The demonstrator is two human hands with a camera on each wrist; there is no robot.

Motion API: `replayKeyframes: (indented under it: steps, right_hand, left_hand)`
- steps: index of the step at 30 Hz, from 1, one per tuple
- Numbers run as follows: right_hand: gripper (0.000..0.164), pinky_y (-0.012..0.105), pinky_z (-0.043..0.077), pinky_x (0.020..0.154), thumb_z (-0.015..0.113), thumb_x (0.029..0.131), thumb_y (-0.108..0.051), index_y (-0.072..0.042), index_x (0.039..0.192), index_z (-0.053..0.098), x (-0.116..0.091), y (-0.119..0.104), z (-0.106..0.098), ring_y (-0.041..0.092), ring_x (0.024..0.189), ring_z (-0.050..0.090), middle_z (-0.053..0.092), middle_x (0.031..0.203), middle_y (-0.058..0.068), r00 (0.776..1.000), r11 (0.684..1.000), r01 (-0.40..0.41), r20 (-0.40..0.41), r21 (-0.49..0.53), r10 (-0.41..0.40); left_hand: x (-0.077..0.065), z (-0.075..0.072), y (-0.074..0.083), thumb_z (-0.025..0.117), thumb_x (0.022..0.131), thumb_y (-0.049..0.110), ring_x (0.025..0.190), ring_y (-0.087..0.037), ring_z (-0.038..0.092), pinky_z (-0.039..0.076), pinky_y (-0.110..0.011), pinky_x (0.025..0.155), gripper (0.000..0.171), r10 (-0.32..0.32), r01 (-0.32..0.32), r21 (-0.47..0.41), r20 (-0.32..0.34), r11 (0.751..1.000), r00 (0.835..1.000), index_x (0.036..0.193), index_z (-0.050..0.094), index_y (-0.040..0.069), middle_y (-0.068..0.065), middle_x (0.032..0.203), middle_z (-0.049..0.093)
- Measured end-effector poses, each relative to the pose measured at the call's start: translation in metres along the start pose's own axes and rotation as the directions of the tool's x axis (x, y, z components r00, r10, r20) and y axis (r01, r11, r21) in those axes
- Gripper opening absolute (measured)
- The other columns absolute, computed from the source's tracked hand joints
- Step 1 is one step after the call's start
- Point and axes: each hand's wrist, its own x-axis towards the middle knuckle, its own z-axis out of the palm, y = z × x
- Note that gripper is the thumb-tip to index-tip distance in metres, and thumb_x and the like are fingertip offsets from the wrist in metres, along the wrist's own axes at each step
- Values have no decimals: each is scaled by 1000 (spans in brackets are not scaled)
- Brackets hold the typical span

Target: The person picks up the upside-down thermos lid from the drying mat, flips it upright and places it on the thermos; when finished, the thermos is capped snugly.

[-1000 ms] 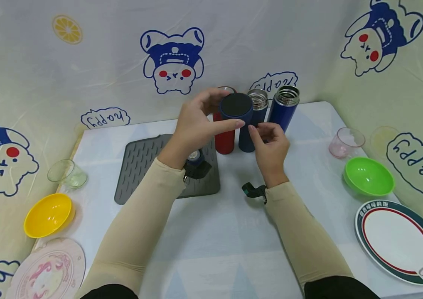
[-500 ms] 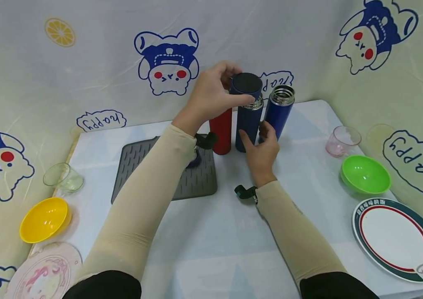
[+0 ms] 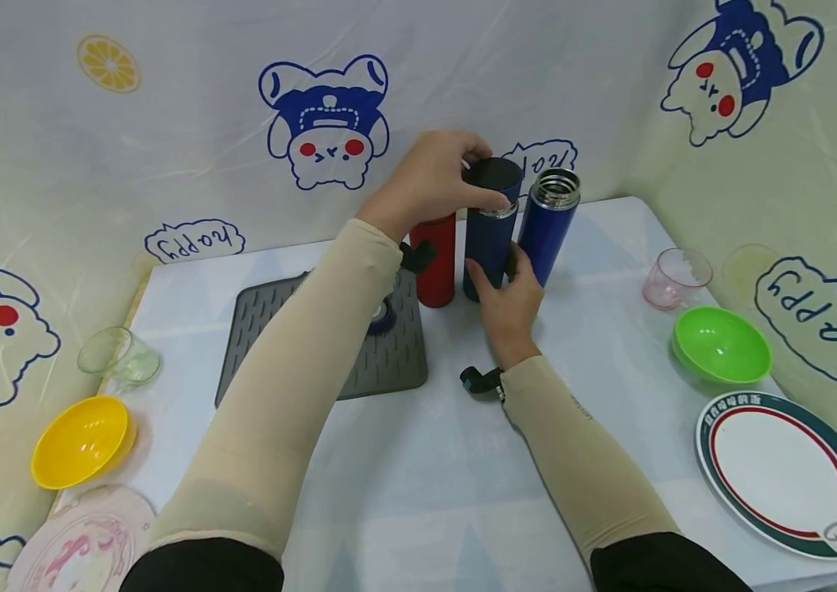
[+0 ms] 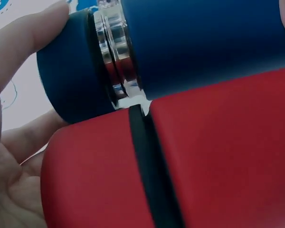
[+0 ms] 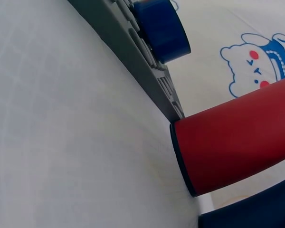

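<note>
My left hand (image 3: 433,185) holds a dark blue lid (image 3: 494,174) by its sides, over the mouth of an upright dark blue thermos (image 3: 488,245). In the left wrist view a strip of steel neck (image 4: 116,52) shows between lid and body. Lower down, my right hand (image 3: 510,308) grips the body of that thermos. Just left of it stands a red thermos (image 3: 436,267) with its red lid (image 4: 92,166) on, its top partly behind my left hand. On the right a brighter blue thermos (image 3: 547,230) stands uncapped. The right wrist view does not show my right hand.
A grey ribbed mat (image 3: 256,337) bears another blue lid (image 5: 164,31), partly hidden by my left arm. At left are a greenish glass (image 3: 120,357), yellow bowl (image 3: 84,441) and pink plate (image 3: 89,534). A pink glass (image 3: 676,278), green bowl (image 3: 722,345) and white plate (image 3: 781,473) sit right.
My left hand has carried the dark blue lid right and back, over the dark blue thermos, then slightly down onto its mouth. The right hand has moved down and taken hold of the thermos body.
</note>
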Motion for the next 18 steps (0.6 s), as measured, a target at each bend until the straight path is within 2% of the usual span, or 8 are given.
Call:
replayKeyframes:
  steps: [3, 11, 18]
  right_hand:
    - [70, 23, 39, 95, 73, 76, -49, -18, 134, 49, 0, 0, 0, 3, 112, 51, 56, 127, -3, 1000, 1000, 0, 4, -3, 0]
    - [69, 22, 39, 94, 73, 77, -48, -15, 134, 49, -1, -4, 0, 3, 111, 51, 56, 127, -3, 1000, 1000, 18, 9, -25, -18]
    - [69, 24, 39, 95, 72, 78, -48, -16, 134, 48, -1, -2, 0, 5, 112, 51, 55, 128, -3, 1000, 1000, 3, 15, -23, -3]
  left_hand:
    - [2, 0, 2, 81, 66, 51, 101, -8, 53, 45, -20, 82, 72, 18, -20, 50, 33, 999, 999, 126, 59, 17, 4, 117, 57]
    - [4, -6, 4, 82, 67, 45, 97, -10, 54, 46, -20, 82, 69, 24, -33, 94, 104, 995, 994, 124, 58, 16, 2, 116, 57]
    - [10, -14, 7, 80, 73, 37, 108, -14, 54, 43, -27, 90, 67, 61, -101, 173, 225, 980, 973, 131, 52, 18, 1, 128, 52]
